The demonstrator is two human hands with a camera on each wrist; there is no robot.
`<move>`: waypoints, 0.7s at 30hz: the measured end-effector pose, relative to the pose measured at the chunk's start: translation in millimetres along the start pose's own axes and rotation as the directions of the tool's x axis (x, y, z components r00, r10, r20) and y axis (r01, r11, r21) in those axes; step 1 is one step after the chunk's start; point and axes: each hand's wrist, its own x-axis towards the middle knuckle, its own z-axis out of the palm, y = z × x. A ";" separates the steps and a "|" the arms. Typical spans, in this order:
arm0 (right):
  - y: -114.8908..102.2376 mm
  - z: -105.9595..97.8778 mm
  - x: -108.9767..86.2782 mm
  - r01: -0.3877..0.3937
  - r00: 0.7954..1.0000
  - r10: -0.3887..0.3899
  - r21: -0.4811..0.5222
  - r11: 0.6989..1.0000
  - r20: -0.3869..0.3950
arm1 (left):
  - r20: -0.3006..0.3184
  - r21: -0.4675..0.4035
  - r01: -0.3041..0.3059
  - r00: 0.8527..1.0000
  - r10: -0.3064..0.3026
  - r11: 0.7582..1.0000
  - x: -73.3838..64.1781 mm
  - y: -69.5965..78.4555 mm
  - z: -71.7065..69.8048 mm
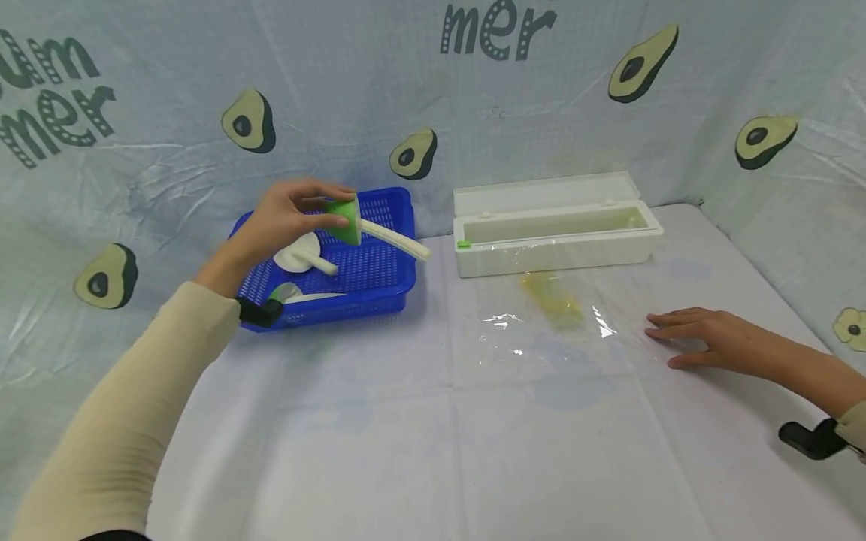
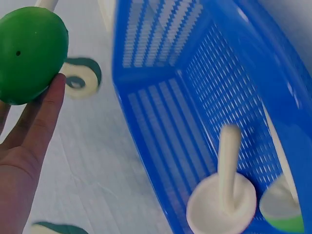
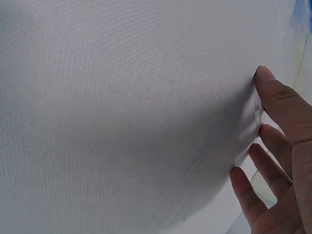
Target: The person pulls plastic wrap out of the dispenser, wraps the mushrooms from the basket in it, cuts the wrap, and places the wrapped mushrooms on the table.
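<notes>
My left hand (image 1: 287, 214) grips a ladle (image 1: 343, 219) by its green bowl, above the blue basket (image 1: 404, 282). The white handle of that ladle points right and slightly down. In the left wrist view the rounded green underside of the bowl shows a small dark hole. A white ladle (image 2: 222, 202) and another green-and-white ladle (image 2: 282, 209) lie inside the basket. On the right, my right hand (image 1: 717, 342) rests with fingers spread and slightly bent at the table, by the right edge of a sheet of clear plastic film (image 1: 501, 338).
A long white box (image 1: 555, 252), its lid raised, stands at the back of the table, with a green slider (image 1: 464, 244) at its front left. The film stretches forward from it over the white tablecloth (image 1: 379, 466). A patterned sheet (image 1: 338, 90) hangs behind.
</notes>
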 end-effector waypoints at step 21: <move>-1.6 -4.4 4.4 0.002 0.999 -0.003 0.017 1.000 0.032 | -0.028 -0.177 -0.071 0.997 0.067 0.982 -4.2 38.3 92.9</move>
